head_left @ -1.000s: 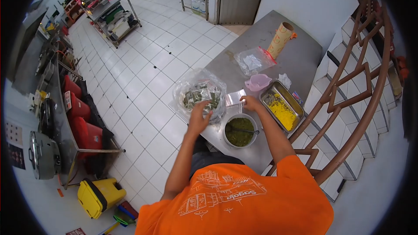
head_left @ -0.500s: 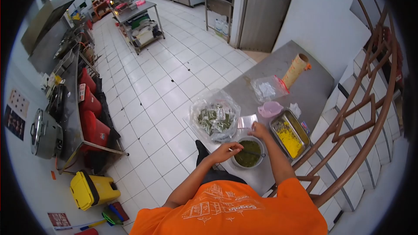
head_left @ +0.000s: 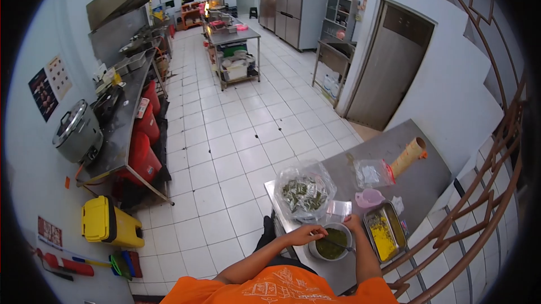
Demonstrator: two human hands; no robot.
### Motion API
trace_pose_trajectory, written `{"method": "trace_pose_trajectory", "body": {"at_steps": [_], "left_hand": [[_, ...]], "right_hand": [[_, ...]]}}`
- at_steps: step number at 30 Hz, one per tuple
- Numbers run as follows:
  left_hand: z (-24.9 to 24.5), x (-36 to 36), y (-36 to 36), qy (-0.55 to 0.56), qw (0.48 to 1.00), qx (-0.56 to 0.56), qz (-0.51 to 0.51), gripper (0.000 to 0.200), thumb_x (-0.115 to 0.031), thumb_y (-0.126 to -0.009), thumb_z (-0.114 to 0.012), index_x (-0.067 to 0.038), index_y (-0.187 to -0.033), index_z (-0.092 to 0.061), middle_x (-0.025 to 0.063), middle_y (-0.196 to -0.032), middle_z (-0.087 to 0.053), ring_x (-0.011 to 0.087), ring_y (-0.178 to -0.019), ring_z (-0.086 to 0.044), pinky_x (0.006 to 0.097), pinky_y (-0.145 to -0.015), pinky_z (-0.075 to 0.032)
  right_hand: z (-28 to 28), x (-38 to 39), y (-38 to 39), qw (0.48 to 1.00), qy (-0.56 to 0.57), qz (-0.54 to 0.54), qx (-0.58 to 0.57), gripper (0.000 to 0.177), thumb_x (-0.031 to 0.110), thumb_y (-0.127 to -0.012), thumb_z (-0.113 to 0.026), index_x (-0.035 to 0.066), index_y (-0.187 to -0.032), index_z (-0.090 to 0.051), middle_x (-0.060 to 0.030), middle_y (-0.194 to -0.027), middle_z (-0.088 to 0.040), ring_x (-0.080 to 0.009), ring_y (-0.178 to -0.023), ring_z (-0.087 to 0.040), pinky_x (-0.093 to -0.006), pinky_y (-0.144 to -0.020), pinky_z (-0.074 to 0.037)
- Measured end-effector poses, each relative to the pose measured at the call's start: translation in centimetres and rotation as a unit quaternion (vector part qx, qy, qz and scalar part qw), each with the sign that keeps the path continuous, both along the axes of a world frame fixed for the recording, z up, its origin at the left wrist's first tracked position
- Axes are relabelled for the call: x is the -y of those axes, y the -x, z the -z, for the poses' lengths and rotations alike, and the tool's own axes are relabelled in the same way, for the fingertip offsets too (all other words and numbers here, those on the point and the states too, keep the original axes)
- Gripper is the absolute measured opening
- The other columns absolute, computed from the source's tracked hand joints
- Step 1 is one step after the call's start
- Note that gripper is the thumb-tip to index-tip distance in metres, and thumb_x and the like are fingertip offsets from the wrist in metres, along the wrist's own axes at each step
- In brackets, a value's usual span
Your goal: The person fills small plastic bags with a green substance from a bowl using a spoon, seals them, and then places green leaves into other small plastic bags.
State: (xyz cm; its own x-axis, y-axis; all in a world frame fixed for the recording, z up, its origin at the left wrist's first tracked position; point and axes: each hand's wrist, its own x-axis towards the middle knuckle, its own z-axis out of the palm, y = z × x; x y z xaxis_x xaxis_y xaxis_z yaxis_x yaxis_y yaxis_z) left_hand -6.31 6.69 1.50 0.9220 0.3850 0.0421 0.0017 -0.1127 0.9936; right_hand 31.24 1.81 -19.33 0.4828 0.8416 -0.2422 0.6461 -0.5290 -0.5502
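Note:
A pot (head_left: 342, 254) of green, soupy food stands at the table's front edge, with a long-handled spoon (head_left: 340, 246) resting in it. My left hand (head_left: 307, 235) is over the pot's left rim, its fingers drawn together; I cannot tell what is in them. Just beyond the pot, my right hand (head_left: 353, 223) has its fingers closed at the near corner of a small clear plastic bag (head_left: 339, 208). Behind the pot, to the left, sits a large clear bag (head_left: 305, 192) with green-filled packets inside.
A steel tray (head_left: 385, 235) of yellow food is right of the pot, near a pink bowl (head_left: 369, 197). Farther back on the steel table (head_left: 360, 149) lie a zip bag (head_left: 373, 173) and a roll of wrap (head_left: 408, 157). A brown stair railing (head_left: 479, 228) curves along the right.
My head view has tilted up, so the table sits lower and further right in view. Both hands keep nearly the same places by the pot and small bag.

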Motion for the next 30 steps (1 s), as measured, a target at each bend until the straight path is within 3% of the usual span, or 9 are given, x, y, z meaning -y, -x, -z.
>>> {"method": "trace_pose_trajectory", "body": {"at_steps": [4, 5, 9, 11, 14, 17, 19, 25, 30], "left_hand": [[0.6, 0.2, 0.1, 0.013, 1.0, -0.007, 0.023, 0.028, -0.023, -0.105, -0.061, -0.006, -0.126, -0.066, 0.0074, -0.11, -0.073, 0.0155, -0.099, -0.067, 0.033, -0.09, -0.051], [0.6, -0.1, 0.2, 0.013, 0.998, -0.033, 0.05, 0.033, -0.028, -0.107, -0.058, -0.006, -0.13, -0.064, 0.0069, -0.121, -0.07, 0.015, -0.109, -0.067, 0.0335, -0.095, -0.051], [0.8, -0.1, 0.2, 0.059, 0.997, -0.004, 0.045, 0.033, -0.027, -0.106, -0.06, -0.005, -0.13, -0.063, 0.0063, -0.119, -0.07, 0.0139, -0.11, -0.066, 0.0323, -0.097, -0.05], [1.5, -0.2, -0.3, 0.097, 0.994, 0.029, 0.035, 0.03, -0.023, -0.106, -0.059, -0.005, -0.13, -0.063, 0.0075, -0.115, -0.071, 0.0142, -0.105, -0.066, 0.0322, -0.095, -0.051], [1.5, -0.3, -1.0, 0.101, 0.994, 0.047, 0.01, 0.029, -0.023, -0.106, -0.059, -0.005, -0.128, -0.064, 0.0076, -0.112, -0.071, 0.014, -0.1, -0.067, 0.032, -0.09, -0.052], [1.8, 0.0, -2.2, 0.065, 0.997, 0.035, -0.023, 0.031, -0.029, -0.105, -0.06, -0.005, -0.125, -0.065, 0.0068, -0.108, -0.072, 0.0136, -0.095, -0.066, 0.0311, -0.087, -0.052], [1.3, 0.6, -2.8, 0.045, 0.997, 0.019, -0.055, 0.032, -0.031, -0.104, -0.062, -0.005, -0.124, -0.065, 0.0065, -0.106, -0.072, 0.0135, -0.095, -0.066, 0.0311, -0.087, -0.051], [0.0, 2.4, -3.5, 0.023, 0.995, 0.043, -0.089, 0.029, -0.03, -0.095, -0.075, -0.003, -0.104, -0.071, 0.0037, -0.085, -0.072, 0.0113, -0.073, -0.064, 0.027, -0.068, -0.05], [0.5, 1.9, -3.2, -0.034, 0.994, -0.044, -0.099, 0.028, -0.029, -0.094, -0.076, -0.004, -0.105, -0.071, 0.0042, -0.087, -0.072, 0.0105, -0.077, -0.064, 0.0281, -0.072, -0.051]], "right_hand": [[-2.2, 0.8, 0.9, 1.0, 0.009, 0.0, 0.01, 0.024, 0.025, -0.064, -0.088, 0.007, -0.069, -0.074, -0.0095, -0.072, -0.073, -0.0202, -0.067, -0.071, -0.0354, -0.065, -0.056], [-2.8, 0.9, 1.1, 1.0, 0.005, 0.007, 0.004, 0.023, 0.025, -0.065, -0.087, 0.006, -0.068, -0.074, -0.0096, -0.071, -0.073, -0.0201, -0.067, -0.07, -0.0353, -0.065, -0.056], [-6.8, 0.7, 1.3, 0.994, -0.086, 0.069, -0.008, 0.019, 0.018, -0.068, -0.083, 0.003, -0.071, -0.072, -0.0101, -0.071, -0.072, -0.0191, -0.064, -0.069, -0.0342, -0.064, -0.054], [-10.9, 1.7, 3.3, 0.987, -0.139, 0.081, 0.001, 0.017, 0.015, -0.07, -0.081, 0.001, -0.073, -0.072, -0.0102, -0.07, -0.071, -0.0185, -0.063, -0.068, -0.0337, -0.064, -0.054], [-17.6, 3.9, 8.1, 0.976, -0.206, 0.076, -0.004, 0.016, 0.013, -0.073, -0.077, -0.002, -0.077, -0.072, -0.0162, -0.071, -0.07, -0.0249, -0.067, -0.07, -0.0363, -0.066, -0.054], [-20.0, 5.7, 12.4, 0.96, -0.25, 0.111, -0.061, 0.009, 0.006, -0.074, -0.078, 0.001, -0.078, -0.071, -0.0064, -0.071, -0.069, -0.0154, -0.064, -0.065, -0.0307, -0.064, -0.052], [-21.7, 6.9, 15.4, 0.956, -0.242, 0.117, -0.114, 0.01, 0.005, -0.075, -0.079, 0.001, -0.078, -0.071, -0.0057, -0.071, -0.069, -0.0137, -0.066, -0.065, -0.0296, -0.064, -0.051], [-21.5, 9.3, 19.2, 0.961, -0.221, 0.089, -0.141, 0.013, 0.005, -0.073, -0.083, 0.0, -0.079, -0.072, -0.0048, -0.072, -0.069, -0.0108, -0.067, -0.064, -0.0275, -0.064, -0.051], [-20.0, 9.4, 18.9, 0.957, -0.21, 0.091, -0.179, 0.017, 0.008, -0.073, -0.086, 0.0, -0.081, -0.073, -0.0057, -0.073, -0.069, -0.0134, -0.068, -0.065, -0.0301, -0.067, -0.052]]}}
